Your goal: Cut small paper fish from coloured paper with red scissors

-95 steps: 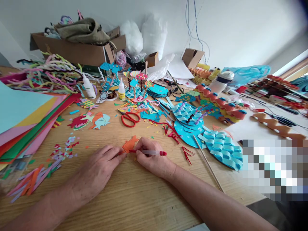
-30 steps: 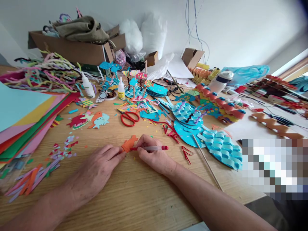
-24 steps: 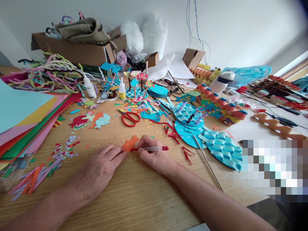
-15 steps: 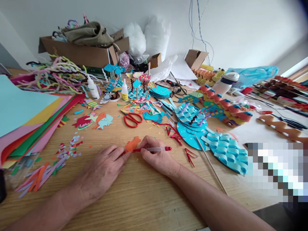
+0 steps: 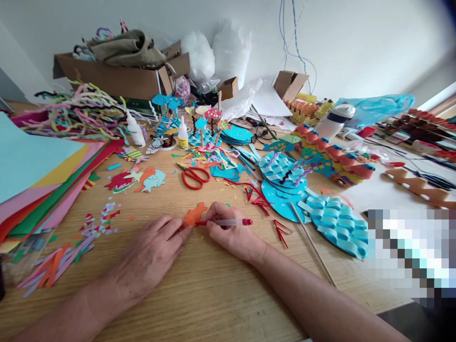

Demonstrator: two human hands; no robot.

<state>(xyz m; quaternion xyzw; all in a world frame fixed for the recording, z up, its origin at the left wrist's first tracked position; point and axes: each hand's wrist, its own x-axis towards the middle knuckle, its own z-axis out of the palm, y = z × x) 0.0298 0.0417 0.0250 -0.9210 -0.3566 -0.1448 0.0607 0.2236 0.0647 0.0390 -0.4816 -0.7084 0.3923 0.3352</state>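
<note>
An orange paper fish (image 5: 194,214) lies flat on the wooden table between my hands. Red marks show along its lower edge. The fingertips of my left hand (image 5: 151,249) press on the fish's left end, fingers together. My right hand (image 5: 231,235) pinches a red pen (image 5: 228,222) with a clear barrel, its tip at the fish's lower right edge. Beyond the fish lie red-handled scissors (image 5: 195,177), their blades pointing away to the left. More cut paper fish (image 5: 151,179) rest to the upper left.
Coloured paper sheets (image 5: 39,161) are stacked at left, near paper strips (image 5: 53,266). Two glue bottles (image 5: 183,135) stand behind the scissors. To the right are woven blue paper discs (image 5: 337,223), a wooden stick (image 5: 313,244) and red pipe-cleaner pieces (image 5: 281,230). A cardboard box (image 5: 107,78) sits behind.
The view has shifted very slightly. My left hand still rests on the fish, and the pen in my right hand has barely moved.
</note>
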